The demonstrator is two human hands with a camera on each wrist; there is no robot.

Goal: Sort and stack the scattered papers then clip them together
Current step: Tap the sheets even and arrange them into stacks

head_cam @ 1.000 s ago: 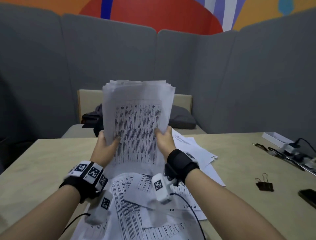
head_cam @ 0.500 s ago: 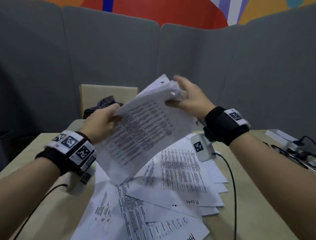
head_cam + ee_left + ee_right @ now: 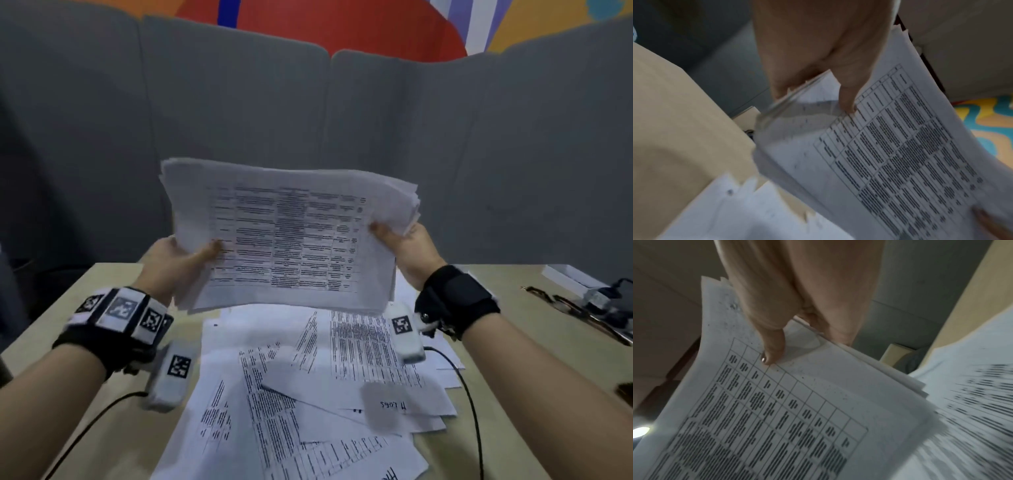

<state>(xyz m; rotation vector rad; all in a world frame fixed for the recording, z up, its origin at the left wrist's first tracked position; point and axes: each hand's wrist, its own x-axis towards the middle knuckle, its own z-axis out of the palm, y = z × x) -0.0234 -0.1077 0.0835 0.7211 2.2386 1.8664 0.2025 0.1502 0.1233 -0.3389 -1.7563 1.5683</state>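
A stack of printed papers [image 3: 287,236] is held up above the table, long side across, with a table of text facing me. My left hand [image 3: 181,260] pinches its left edge, thumb on the front sheet. My right hand [image 3: 400,246] pinches the right edge the same way. The left wrist view shows the left hand [image 3: 818,65] with its thumb on the stack [image 3: 900,154]. The right wrist view shows the right hand [image 3: 797,305] with its thumb on the stack [image 3: 777,418]. Several loose sheets [image 3: 308,394] lie scattered on the table below. No clip is visible in either hand.
The beige table [image 3: 85,428] runs left and right of the sheets. A white box [image 3: 568,277], dark cables and small items [image 3: 582,308] sit at the far right. Grey padded panels [image 3: 239,120] stand behind. Wrist camera cables [image 3: 469,394] trail over the table.
The stack has turned from upright, through a tilt, to landscape. My right hand moved from the top corner down to the right edge; the left hand kept its grip on the left side.
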